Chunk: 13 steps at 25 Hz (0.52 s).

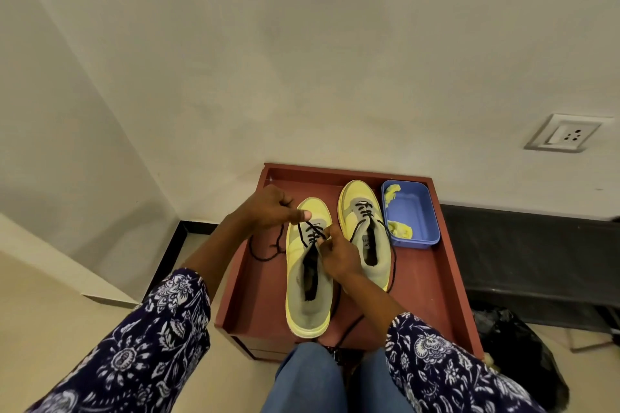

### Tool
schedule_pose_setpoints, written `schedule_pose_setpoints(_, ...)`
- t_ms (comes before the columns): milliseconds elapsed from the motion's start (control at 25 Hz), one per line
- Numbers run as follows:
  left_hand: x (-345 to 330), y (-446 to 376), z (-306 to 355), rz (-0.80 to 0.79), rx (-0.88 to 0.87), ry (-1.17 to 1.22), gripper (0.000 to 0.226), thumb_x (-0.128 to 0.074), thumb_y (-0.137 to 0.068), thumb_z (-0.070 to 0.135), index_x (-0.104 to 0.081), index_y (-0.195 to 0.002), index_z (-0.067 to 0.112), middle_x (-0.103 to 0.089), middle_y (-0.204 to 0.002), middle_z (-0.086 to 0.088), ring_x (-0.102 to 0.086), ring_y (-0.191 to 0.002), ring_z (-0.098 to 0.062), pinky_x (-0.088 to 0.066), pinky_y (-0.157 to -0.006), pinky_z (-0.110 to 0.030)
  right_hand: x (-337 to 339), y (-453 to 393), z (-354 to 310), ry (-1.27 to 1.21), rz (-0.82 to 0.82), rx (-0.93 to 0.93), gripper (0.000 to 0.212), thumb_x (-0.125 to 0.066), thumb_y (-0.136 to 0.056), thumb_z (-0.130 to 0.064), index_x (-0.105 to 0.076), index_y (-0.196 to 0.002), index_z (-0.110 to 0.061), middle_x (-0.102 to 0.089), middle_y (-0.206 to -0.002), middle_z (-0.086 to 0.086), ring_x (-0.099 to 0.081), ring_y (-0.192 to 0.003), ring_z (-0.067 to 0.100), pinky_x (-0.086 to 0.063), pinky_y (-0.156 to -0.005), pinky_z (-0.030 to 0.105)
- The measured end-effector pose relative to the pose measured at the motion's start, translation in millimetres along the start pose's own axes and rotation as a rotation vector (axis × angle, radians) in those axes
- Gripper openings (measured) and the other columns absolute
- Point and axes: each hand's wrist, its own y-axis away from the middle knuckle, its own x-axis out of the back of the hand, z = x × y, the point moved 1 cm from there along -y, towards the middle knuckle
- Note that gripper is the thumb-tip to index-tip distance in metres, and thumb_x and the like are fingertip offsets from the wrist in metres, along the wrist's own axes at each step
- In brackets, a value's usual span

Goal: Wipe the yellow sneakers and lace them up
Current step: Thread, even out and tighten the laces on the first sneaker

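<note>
Two yellow sneakers with grey tongues stand side by side, toes pointing away, on a reddish-brown tray-like surface. The left sneaker is partly laced with a black lace that trails off to its left. My left hand pinches that lace above the toe area. My right hand grips the lace at the eyelets on the sneaker's right side. The right sneaker has black lacing across its front, with loose ends hanging down beside it.
A blue plastic tub holding crumpled yellow cloth sits at the tray's right back corner. A wall socket is on the wall to the right. A black bag lies on the floor at right. My knees in blue jeans are at the tray's near edge.
</note>
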Motion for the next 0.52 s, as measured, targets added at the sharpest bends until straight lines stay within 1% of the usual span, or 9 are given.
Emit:
schedule_pose_setpoints(80, 0, 0, 5, -0.017, -0.001, -0.028, 0.039, -0.071, -0.08, 0.029, -0.048, -0.06, 0.005, -0.038, -0.046, 0.007, -0.03, -0.035, -0.002, -0.028, -0.043, -0.013, 3, 1, -4, 0.016, -0.019, 0.021, 0.019, -0.041, -0.096, -0.018, -0.046, -0.112, -0.009, -0.065, -0.102, 0.018, -0.059, -0.093, 0.038, -0.046, -0.076, 0.038)
schedule_pose_setpoints(120, -1, 2, 8, -0.024, -0.001, -0.037, 0.04, -0.07, -0.081, 0.028, -0.045, -0.058, 0.006, -0.039, -0.043, 0.009, -0.032, -0.034, -0.002, -0.027, -0.041, -0.011, 5, 2, -6, 0.02, -0.032, 0.042, 0.018, -0.041, -0.096, -0.016, -0.046, -0.111, -0.009, -0.064, -0.101, 0.018, -0.059, -0.093, 0.038, -0.046, -0.075, 0.038)
schedule_pose_setpoints(200, -3, 3, 11, -0.026, -0.003, -0.053, 0.042, -0.068, -0.083, 0.027, -0.042, -0.055, 0.011, -0.04, -0.037, 0.011, -0.037, -0.032, 0.001, -0.027, -0.039, -0.008, 8, 2, -12, 0.019, -0.058, 0.088, 0.008, -0.041, -0.096, -0.015, -0.045, -0.103, -0.012, -0.063, -0.098, 0.015, -0.059, -0.092, 0.037, -0.044, -0.072, 0.036)
schedule_pose_setpoints(240, -3, 4, 13, -0.025, -0.005, -0.063, 0.041, -0.067, -0.083, 0.028, -0.042, -0.054, 0.012, -0.04, -0.039, 0.011, -0.038, -0.032, 0.002, -0.027, -0.04, -0.009, 11, 3, -15, 0.02, -0.07, 0.106, 0.002, -0.042, -0.096, -0.015, -0.042, -0.098, -0.015, -0.062, -0.097, 0.014, -0.059, -0.092, 0.037, -0.043, -0.07, 0.034)
schedule_pose_setpoints(280, -3, 6, 15, -0.025, -0.011, -0.076, 0.041, -0.067, -0.084, 0.028, -0.042, -0.054, 0.013, -0.039, -0.044, 0.011, -0.038, -0.034, 0.001, -0.028, -0.042, -0.011, 13, 3, -17, 0.029, -0.077, 0.125, 0.002, -0.042, -0.096, -0.016, -0.04, -0.097, -0.016, -0.062, -0.099, 0.015, -0.059, -0.093, 0.036, -0.043, -0.07, 0.034)
schedule_pose_setpoints(360, -2, 9, 17, -0.023, -0.021, -0.088, 0.041, -0.066, -0.084, 0.027, -0.041, -0.055, 0.015, -0.036, -0.05, 0.007, -0.035, -0.041, -0.002, -0.028, -0.047, -0.016, 18, 2, -18, 0.055, -0.091, 0.133, 0.008, -0.044, -0.096, -0.017, -0.045, -0.1, -0.01, -0.062, -0.102, 0.016, -0.058, -0.093, 0.034, -0.045, -0.073, 0.035)
schedule_pose_setpoints(440, -1, 11, 15, 0.001, -0.03, -0.07, 0.039, -0.064, -0.086, 0.026, -0.04, -0.057, 0.015, -0.036, -0.054, 0.005, -0.032, -0.047, -0.006, -0.028, -0.048, -0.018, 21, 2, -18, 0.064, -0.121, 0.123, 0.013, -0.045, -0.095, -0.016, -0.047, -0.103, -0.007, -0.061, -0.097, 0.013, -0.055, -0.088, 0.03, -0.044, -0.075, 0.034)
schedule_pose_setpoints(520, -1, 12, 14, 0.048, -0.051, -0.056, 0.037, -0.062, -0.087, 0.027, -0.041, -0.059, 0.015, -0.038, -0.055, 0.004, -0.034, -0.048, -0.006, -0.029, -0.049, -0.019, 24, 4, -21, 0.045, -0.153, 0.124, 0.004, -0.044, -0.094, -0.013, -0.046, -0.093, -0.011, -0.054, -0.086, 0.006, -0.048, -0.081, 0.025, -0.039, -0.072, 0.033)
